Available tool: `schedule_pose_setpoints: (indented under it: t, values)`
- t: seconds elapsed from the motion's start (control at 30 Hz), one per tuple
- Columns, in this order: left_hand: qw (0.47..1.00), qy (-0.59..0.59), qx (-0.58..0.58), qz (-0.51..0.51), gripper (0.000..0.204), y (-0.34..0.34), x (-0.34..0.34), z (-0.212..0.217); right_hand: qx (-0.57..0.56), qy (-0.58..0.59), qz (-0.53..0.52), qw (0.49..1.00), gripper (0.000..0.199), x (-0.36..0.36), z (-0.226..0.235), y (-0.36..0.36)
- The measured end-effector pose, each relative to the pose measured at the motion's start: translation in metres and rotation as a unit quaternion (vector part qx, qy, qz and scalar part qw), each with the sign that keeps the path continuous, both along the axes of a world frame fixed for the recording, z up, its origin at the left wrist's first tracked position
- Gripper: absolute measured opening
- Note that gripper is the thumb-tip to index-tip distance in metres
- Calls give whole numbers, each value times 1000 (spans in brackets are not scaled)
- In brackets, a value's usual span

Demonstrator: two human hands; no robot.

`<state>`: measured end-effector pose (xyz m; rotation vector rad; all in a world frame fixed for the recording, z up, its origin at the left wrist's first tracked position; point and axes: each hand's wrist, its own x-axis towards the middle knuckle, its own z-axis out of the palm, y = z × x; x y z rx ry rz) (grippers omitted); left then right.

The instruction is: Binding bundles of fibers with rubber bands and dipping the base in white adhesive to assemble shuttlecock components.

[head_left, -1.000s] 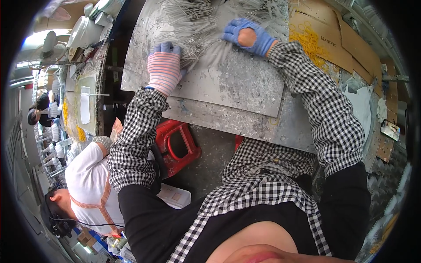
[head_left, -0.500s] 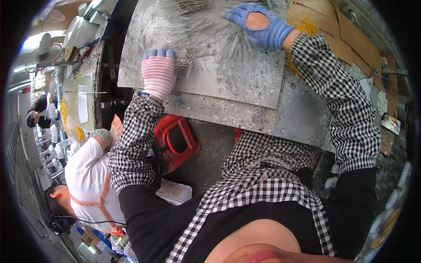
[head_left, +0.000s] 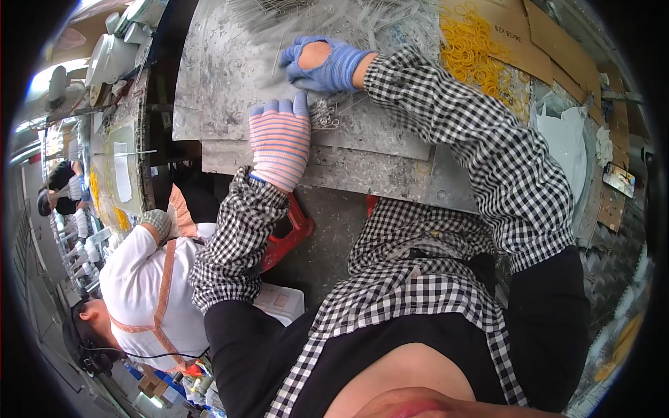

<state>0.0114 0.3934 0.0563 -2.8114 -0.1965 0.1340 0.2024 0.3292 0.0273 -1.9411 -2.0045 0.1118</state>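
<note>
Thin wire brushes with small looped ends lie on the grey, paint-spotted metal board in front of me. One bunch of brushes (head_left: 325, 115) has its loops pointing toward me, just right of my left hand's fingertips. My left hand (head_left: 280, 143), in a pink striped glove with blue fingertips, lies palm down at the board's near edge, fingers stretched and slightly apart. Just beyond it, my right hand (head_left: 324, 64), in a blue glove with a round hole on its back, reaches left over the bunch. Its fingers are apart; its palm and part of the bunch are hidden.
More wire brushes (head_left: 348, 17) spread over the far board. Yellow rubber bands (head_left: 474, 45) lie in a heap by cardboard (head_left: 557, 52) at right, with a phone (head_left: 619, 180) farther out. A red stool (head_left: 296, 230) stands below the table; a co-worker (head_left: 157, 292) sits at left.
My right hand has swept left and nearer, from the far brushes to beside my left hand. My left hand and the looped bunch have shifted right and toward me. The rubber bands are now uncovered.
</note>
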Motion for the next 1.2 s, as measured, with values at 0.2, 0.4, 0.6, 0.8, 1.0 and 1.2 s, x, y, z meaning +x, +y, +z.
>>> schedule_pose_setpoints:
  t: [0.2, 0.4, 0.6, 0.8, 1.0, 1.2]
  values:
    - [996, 65, -42, 33, 67, -23, -17, 13, -33, -105, -64, 992, 26, 28, -21, 2]
    - [992, 29, -123, 17, 69, -11, -20, 17, 72, -140, -39, 987, 44, -8, 12, -42]
    - [997, 46, -69, -9, 55, -13, -13, -7, -70, -22, 33, 997, 54, -37, 4, -102]
    - [998, 23, -55, 0, 48, -13, -27, -8, -41, -189, 52, 980, 40, -31, -29, -106]
    - [998, -20, -60, 16, 53, -19, -38, -4, 67, -210, 69, 973, 33, -15, -34, -115]
    - [994, 22, -60, 89, 50, -2, -54, -9, 37, -225, -29, 973, 37, 47, -33, -148]
